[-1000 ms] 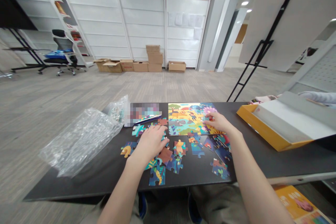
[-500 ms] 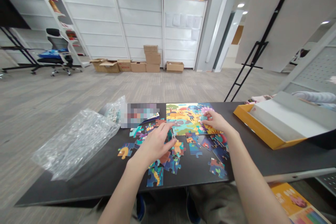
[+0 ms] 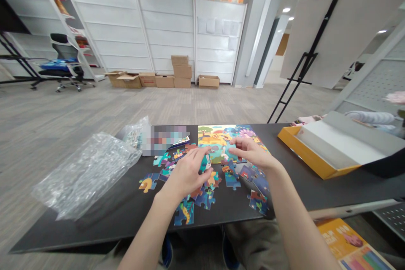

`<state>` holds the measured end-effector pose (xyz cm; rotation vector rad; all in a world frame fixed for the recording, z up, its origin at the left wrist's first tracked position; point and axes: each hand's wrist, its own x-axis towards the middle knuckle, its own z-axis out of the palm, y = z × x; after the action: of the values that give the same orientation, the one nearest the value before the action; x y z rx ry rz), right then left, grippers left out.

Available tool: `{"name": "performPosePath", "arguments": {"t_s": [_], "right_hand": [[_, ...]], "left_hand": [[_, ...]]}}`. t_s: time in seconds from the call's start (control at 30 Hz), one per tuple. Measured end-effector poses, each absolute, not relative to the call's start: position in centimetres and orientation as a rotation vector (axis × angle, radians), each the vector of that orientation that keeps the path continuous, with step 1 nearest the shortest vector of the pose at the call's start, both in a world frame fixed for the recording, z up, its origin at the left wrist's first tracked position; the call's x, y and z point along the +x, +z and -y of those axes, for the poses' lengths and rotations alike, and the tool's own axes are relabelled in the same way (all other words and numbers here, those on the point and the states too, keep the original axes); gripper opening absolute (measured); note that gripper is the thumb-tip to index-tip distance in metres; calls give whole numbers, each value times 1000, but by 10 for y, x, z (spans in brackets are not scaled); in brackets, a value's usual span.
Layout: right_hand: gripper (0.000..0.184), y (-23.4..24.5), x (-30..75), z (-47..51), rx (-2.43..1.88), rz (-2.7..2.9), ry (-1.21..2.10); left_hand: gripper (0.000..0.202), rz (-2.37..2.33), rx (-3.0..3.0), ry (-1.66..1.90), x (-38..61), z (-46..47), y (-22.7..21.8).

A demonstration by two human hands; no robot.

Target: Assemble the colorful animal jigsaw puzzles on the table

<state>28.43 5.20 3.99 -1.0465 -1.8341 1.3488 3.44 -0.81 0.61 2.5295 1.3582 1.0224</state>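
A partly assembled colourful puzzle (image 3: 218,134) lies at the far middle of the black table (image 3: 95,219). Loose puzzle pieces (image 3: 185,213) are scattered in front of it. My left hand (image 3: 186,174) is closed, pinching a teal and white puzzle piece (image 3: 206,163) just below the assembled part's near edge. My right hand (image 3: 251,155) reaches left over that edge, fingers drawn together close to the left hand's fingertips. What the right hand pinches, if anything, is hidden. More loose pieces (image 3: 257,202) lie under my right forearm.
A crumpled clear plastic bag (image 3: 85,168) covers the table's left part. An open yellow box (image 3: 316,158) with a grey and white lid sits at the right. A black easel (image 3: 303,63) with a white board stands behind. Cardboard boxes (image 3: 180,71) line the far wall.
My left hand lifted a piece from the loose pile and carried it right toward the assembled part. My right hand slid left along the puzzle's near edge toward it.
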Motion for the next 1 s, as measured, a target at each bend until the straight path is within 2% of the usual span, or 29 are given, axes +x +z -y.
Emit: {"name": "performPosePath", "arguments": {"t_s": [0.3, 0.6, 0.83, 1.0], "right_hand": [[31, 25, 248, -48, -944, 1866, 1441], [33, 18, 245, -49, -1022, 1808, 1397], [41, 16, 239, -47, -1018, 1789, 1413], [37, 13, 234, -47, -1048, 1774, 1395]], "left_hand": [[54, -1261, 2669, 1132, 38, 14, 7], [46, -1296, 2653, 1138, 38, 13, 9], [43, -1312, 2639, 1148, 39, 12, 7], [41, -1328, 2639, 1180, 41, 13, 9]]}}
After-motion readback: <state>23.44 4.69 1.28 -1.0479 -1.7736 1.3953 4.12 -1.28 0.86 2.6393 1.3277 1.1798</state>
